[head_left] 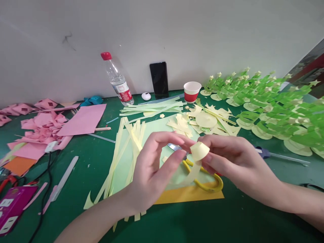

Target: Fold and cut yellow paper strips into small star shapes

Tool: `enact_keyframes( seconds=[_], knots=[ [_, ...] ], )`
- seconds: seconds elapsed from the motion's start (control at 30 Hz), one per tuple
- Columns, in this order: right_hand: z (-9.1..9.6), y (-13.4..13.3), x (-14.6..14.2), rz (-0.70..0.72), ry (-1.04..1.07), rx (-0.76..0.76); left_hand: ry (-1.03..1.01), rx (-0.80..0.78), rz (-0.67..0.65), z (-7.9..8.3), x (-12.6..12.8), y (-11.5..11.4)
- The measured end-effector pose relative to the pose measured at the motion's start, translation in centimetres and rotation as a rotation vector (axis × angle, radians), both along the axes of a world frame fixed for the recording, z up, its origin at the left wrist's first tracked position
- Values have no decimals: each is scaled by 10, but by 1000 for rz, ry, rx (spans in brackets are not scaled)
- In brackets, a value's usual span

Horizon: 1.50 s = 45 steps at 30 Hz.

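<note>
A pale yellow paper strip (199,151), folded at its upper end with a loose tail (192,174) hanging down, is held up over the middle of the work area. My right hand (229,158) pinches the folded end between thumb and fingers. From the other side, my left hand (155,165) curls with thumb and fingertips closed at the fold's left edge. Below the hands lie yellow-handled scissors (218,185), their blades partly hidden by my fingers. They rest on a pale green sheet (152,130) and an orange-yellow sheet (174,195).
Loose yellow strips (135,135) lie left of the hands, with pale green strips (154,107) and paper scraps (206,119) behind. A bottle (120,84), phone (159,80) and paper cup (191,91) stand by the wall. Green paper plants (273,111) fill the right; pink paper (82,119) lies left.
</note>
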State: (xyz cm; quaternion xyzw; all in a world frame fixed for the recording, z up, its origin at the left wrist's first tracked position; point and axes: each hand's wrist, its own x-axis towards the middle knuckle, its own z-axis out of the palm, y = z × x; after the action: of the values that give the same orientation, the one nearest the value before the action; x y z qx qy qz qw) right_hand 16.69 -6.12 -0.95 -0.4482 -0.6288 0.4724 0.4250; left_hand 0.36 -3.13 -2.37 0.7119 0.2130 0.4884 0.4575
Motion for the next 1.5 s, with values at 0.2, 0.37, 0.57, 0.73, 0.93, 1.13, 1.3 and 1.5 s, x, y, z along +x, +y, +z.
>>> enact_keyframes(
  seconds=[0.2,0.37,0.57,0.73,0.93,1.13,1.3,1.5],
  knots=[
    [1,1,0,33,-41,-8,50,10,-44,1,1,3],
    [1,1,-1,52,-52,-28,22,14,-83,-1,0,1],
    [1,1,-2,76,-89,-75,52,24,-75,-1,1,1],
    [2,2,-1,121,-93,-113,73,101,-10,-1,2,0],
    [1,3,-1,154,-43,-109,73,28,-9,2,-2,0],
    [0,5,6,131,33,-119,16,-93,-69,4,-2,4],
    [7,5,12,98,7,-64,47,-91,-31,4,-6,3],
    [9,3,14,38,-103,102,317,57,-117,9,-10,-2]
  ],
)
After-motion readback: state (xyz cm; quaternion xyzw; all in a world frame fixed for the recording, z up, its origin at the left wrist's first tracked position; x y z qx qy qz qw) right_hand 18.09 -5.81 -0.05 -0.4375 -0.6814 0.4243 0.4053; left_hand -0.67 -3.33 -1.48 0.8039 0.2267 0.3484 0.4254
